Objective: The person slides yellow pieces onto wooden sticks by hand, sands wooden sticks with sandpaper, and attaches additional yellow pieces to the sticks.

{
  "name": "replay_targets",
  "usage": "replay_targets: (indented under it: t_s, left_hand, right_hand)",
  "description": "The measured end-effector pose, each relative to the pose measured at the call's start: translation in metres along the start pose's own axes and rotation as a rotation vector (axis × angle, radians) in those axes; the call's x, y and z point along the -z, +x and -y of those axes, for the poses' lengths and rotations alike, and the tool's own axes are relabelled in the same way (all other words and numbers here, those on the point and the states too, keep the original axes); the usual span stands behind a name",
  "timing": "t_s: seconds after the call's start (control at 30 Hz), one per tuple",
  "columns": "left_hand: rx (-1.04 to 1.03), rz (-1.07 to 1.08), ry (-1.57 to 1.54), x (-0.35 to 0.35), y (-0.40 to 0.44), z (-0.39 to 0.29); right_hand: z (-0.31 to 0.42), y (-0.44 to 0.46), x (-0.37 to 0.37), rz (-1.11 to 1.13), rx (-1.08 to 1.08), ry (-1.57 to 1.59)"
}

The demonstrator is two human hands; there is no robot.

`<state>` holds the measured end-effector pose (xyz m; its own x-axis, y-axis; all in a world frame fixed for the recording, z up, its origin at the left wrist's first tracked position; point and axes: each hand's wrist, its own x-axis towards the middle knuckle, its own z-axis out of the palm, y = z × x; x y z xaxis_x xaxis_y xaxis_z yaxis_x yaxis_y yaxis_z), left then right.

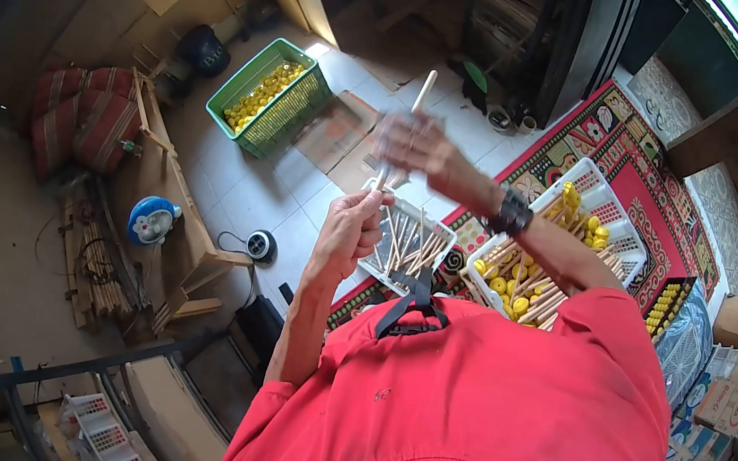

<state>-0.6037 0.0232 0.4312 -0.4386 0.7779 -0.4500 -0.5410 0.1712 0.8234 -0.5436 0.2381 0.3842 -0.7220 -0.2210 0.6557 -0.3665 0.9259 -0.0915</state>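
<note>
A pale wooden stick (425,91) stands nearly upright in front of my chest. My left hand (354,226) is closed in a pinch at its lower end. My right hand (416,150), blurred by motion, is wrapped round the stick higher up, with the top end sticking out above it. Beneath my hands, a small white basket (450,239) holds several loose wooden sticks (401,240). Close to my right forearm, a larger white basket (623,221) contains yellow round pieces (520,305) and more sticks (549,305).
A green basket (282,122) of yellow pieces stands on the tiles beside flattened cardboard (335,135). To the left are a wooden bench frame (193,195), a blue fan (153,221) and a round black cord reel (261,245). A patterned red rug (621,173) lies at the right, near stacked boxes (729,406).
</note>
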Motion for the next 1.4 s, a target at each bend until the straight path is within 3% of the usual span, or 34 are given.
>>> replay_targets:
  t_s: [0.03, 0.07, 0.1, 0.17, 0.2, 0.23, 0.3, 0.37, 0.43, 0.57, 0.63, 0.67, 0.73, 0.77, 0.83, 0.9, 0.93, 1.03, 1.1, 1.17, 1.2, 1.23, 1.3, 1.33, 1.37, 1.4]
  left_hand:
    - [0.016, 0.003, -0.012, 0.002, 0.001, 0.000]
    - [-0.008, 0.003, 0.000, -0.001, 0.001, 0.003]
    - [0.023, 0.033, -0.042, -0.002, -0.002, 0.007]
    - [0.059, 0.093, -0.116, -0.001, -0.003, 0.004]
    - [0.082, 0.094, -0.144, -0.001, -0.006, -0.001]
    - [0.082, 0.103, -0.184, 0.000, -0.002, -0.004]
    - [0.106, 0.118, -0.267, 0.006, 0.001, -0.003]
    - [0.146, 0.141, -0.292, 0.003, -0.001, 0.000]
    - [0.166, 0.145, -0.305, 0.001, -0.004, -0.003]
    - [0.242, 0.376, -0.678, 0.015, 0.010, -0.001]
    - [0.380, 0.497, -1.009, 0.011, 0.007, 0.002]
    - [0.428, 0.538, -1.105, 0.011, 0.006, 0.005]
    - [0.472, 0.621, -1.263, 0.011, 0.010, 0.000]
    - [0.476, 0.649, -1.285, 0.011, 0.012, -0.003]
    - [0.496, 0.695, -1.342, 0.010, 0.012, -0.003]
    - [0.543, 0.668, -1.382, 0.005, 0.008, 0.002]
    - [0.554, 0.685, -1.395, 0.004, 0.006, 0.007]
    - [0.543, 0.746, -1.433, 0.000, 0.008, -0.002]
    - [0.536, 0.731, -1.472, -0.001, 0.007, -0.002]
    - [0.571, 0.769, -1.467, -0.002, 0.005, 0.003]
    - [0.572, 0.782, -1.461, -0.003, 0.003, 0.005]
    - [0.569, 0.805, -1.449, -0.004, 0.004, 0.003]
    - [0.540, 0.834, -1.476, -0.006, 0.005, -0.003]
    - [0.530, 0.807, -1.488, -0.004, 0.007, -0.006]
    - [0.529, 0.767, -1.510, -0.003, 0.005, -0.003]
    - [0.567, 0.742, -1.510, -0.004, 0.006, 0.000]
  right_hand:
    - [0.011, 0.000, -0.002, 0.008, 0.071, 0.123]
    - [-0.012, -0.004, -0.001, -0.024, 0.064, 0.040]
    - [-0.040, -0.013, -0.010, -0.055, -0.183, -0.141]
    - [-0.024, 0.013, 0.026, -0.087, -0.356, -0.173]
    - [-0.034, -0.007, -0.003, -0.062, -0.181, -0.184]
    - [-0.004, 0.002, 0.000, -0.129, -0.042, 0.002]
    - [0.007, 0.001, 0.001, -0.044, 0.041, 0.102]
    - [-0.048, -0.008, 0.003, -0.086, -0.271, -0.037]
    - [-0.016, -0.002, 0.005, -0.045, -0.147, -0.002]
    - [-0.003, 0.000, 0.002, -0.051, 0.023, 0.014]
    - [-0.040, 0.001, 0.017, -0.109, -0.372, -0.089]
    - [-0.039, 0.004, 0.017, -0.171, -0.413, -0.144]
    - [-0.015, 0.005, 0.016, -0.066, -0.192, -0.045]
    - [0.016, 0.011, 0.019, -0.047, -0.066, 0.105]
    - [0.000, 0.004, 0.011, -0.075, 0.007, 0.000]
    - [-0.043, 0.002, 0.018, -0.147, -0.425, -0.038]
    - [-0.041, 0.003, 0.012, -0.258, -0.463, -0.173]
    - [0.021, 0.008, 0.018, -0.095, -0.082, 0.113]
    - [0.004, 0.000, 0.009, -0.118, -0.063, 0.078]
    - [-0.039, -0.001, 0.010, -0.207, -0.404, 0.009]
    - [-0.035, -0.005, 0.012, -0.264, -0.376, -0.123]
    - [-0.022, 0.002, 0.019, -0.210, -0.355, 0.178]
    - [0.027, 0.005, 0.017, -0.070, -0.127, 0.066]
    - [0.048, 0.014, 0.029, -0.096, -0.125, 0.230]
    - [0.012, 0.000, 0.015, -0.055, -0.099, 0.159]
    - [-0.025, -0.005, 0.009, -0.135, -0.239, 0.122]
